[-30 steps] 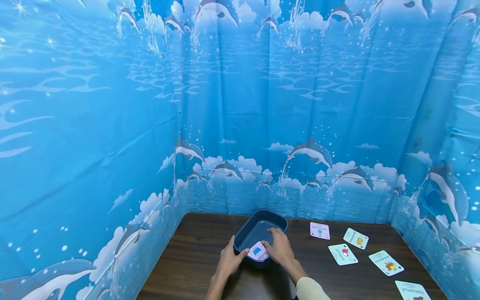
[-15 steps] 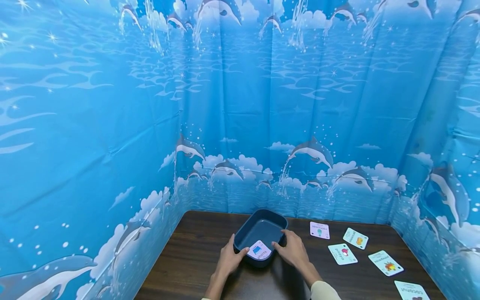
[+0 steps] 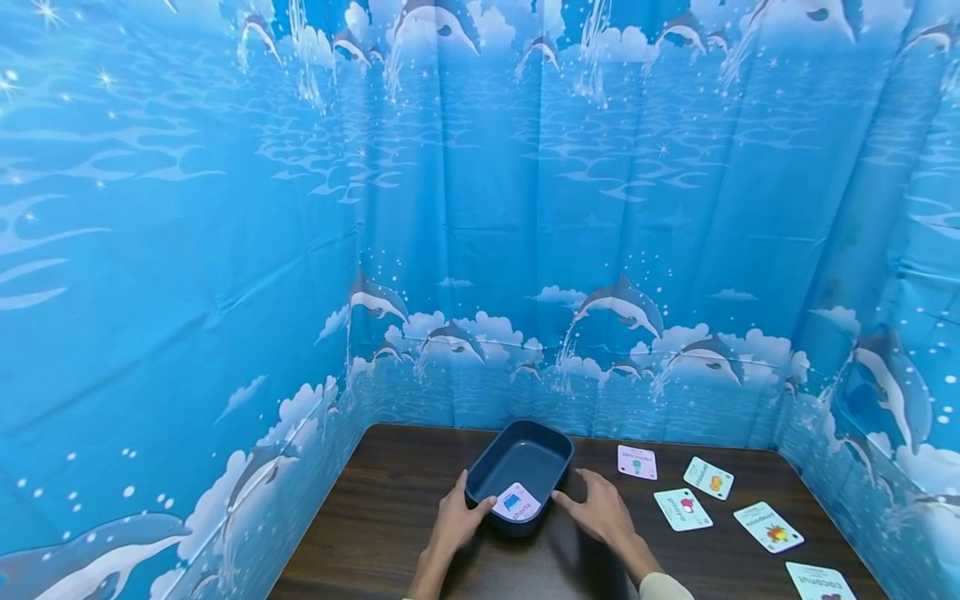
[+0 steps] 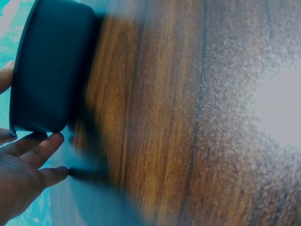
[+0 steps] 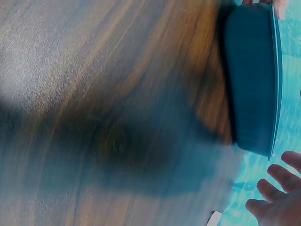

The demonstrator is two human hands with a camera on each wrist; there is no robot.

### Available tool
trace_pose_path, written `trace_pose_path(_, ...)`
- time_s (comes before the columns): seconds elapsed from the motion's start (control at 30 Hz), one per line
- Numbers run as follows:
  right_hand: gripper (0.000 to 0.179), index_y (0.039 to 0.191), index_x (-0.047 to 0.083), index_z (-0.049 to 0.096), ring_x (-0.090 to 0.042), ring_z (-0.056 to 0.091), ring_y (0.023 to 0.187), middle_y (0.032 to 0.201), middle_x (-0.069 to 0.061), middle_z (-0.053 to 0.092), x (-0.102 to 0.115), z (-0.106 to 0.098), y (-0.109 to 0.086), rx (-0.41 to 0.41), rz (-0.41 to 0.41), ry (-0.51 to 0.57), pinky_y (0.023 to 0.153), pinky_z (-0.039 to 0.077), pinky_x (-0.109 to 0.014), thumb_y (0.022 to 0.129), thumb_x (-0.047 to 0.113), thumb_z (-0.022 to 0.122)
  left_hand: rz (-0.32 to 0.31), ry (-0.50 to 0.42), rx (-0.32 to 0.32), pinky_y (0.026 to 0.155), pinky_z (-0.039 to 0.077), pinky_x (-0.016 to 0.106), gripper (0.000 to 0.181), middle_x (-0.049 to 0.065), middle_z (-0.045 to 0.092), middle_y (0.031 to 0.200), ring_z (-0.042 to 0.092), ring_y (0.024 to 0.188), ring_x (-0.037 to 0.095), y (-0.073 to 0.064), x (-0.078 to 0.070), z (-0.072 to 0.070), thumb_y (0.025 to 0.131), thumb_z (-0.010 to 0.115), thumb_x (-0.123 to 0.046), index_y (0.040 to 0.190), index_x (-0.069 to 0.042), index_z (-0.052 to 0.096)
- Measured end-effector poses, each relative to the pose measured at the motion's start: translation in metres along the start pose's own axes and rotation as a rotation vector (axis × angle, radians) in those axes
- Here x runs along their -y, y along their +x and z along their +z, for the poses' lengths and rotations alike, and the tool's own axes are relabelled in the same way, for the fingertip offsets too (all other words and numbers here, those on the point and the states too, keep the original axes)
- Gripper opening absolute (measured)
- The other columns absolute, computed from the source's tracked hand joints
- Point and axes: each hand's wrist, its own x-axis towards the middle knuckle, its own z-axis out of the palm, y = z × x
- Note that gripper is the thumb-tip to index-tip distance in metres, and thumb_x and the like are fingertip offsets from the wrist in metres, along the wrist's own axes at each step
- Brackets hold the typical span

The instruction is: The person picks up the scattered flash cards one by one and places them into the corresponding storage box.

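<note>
A dark blue rounded container (image 3: 488,473) sits on the table in the head view. A "shorts" card (image 3: 516,502) with a blue picture lies inside its near end. On the left, my left hand (image 3: 456,518) holds the container's side, thumb over the rim and fingers along the outer wall. The left wrist view shows those fingers (image 4: 44,149) against the container wall (image 4: 54,70). My right hand (image 3: 602,510) is just right of the container, fingers spread and holding nothing. A gap parts its fingertips (image 5: 292,160) from the container wall (image 5: 251,75) in the right wrist view.
Several cards lie at the right: "raincoat" (image 3: 637,462), an orange-fruit card (image 3: 708,478), "pitaya" (image 3: 682,509), a yellow-red fruit card (image 3: 768,527) and "coconut" (image 3: 820,581). A blue dolphin curtain (image 3: 487,250) encloses the brown wooden table (image 3: 390,483).
My right hand has moved from over the card inside the container to the right, past the rim. The card now lies released in the near end. My left hand stays on the container.
</note>
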Motion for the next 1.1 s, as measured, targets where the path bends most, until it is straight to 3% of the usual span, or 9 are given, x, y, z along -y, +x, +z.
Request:
trace_pose_path(0.33,0.088,0.146,-0.002,0.061,-0.051,0.056,0.14,0.15,-0.03,0.06,-0.015,-0.01,-0.007,0.003,0.022,-0.038,0.11,0.049,-0.068,0.091,0.064,0.075,-0.021,0.005,0.002,0.11,0.049,0.068,0.089,0.039,0.051,0.154,0.058,0.137,0.052,0.003,0.002,0.002,0.098,0.081,-0.034,0.162,0.009,0.036)
trace_pose_path(0.8,0.096,0.145,-0.006,0.06,-0.051,0.058,0.138,0.148,-0.032,0.061,-0.037,-0.019,-0.016,-0.011,0.041,-0.046,0.109,0.048,-0.067,0.089,0.071,0.074,0.017,-0.013,0.001,0.107,0.051,0.068,0.09,0.04,0.052,0.152,0.06,0.135,0.052,-0.001,0.004,0.001,0.097,0.082,-0.034,0.161,0.011,0.036)
trace_pose_path(1.1,0.1,0.144,-0.01,0.058,-0.056,0.056,0.136,0.146,-0.037,0.058,-0.053,-0.03,-0.023,0.021,0.084,-0.065,0.109,0.047,-0.069,0.09,0.073,0.071,0.005,-0.01,0.002,0.108,0.05,0.068,0.089,0.04,0.052,0.153,0.059,0.136,0.053,-0.001,0.002,0.0,0.097,0.082,-0.032,0.161,0.011,0.036)
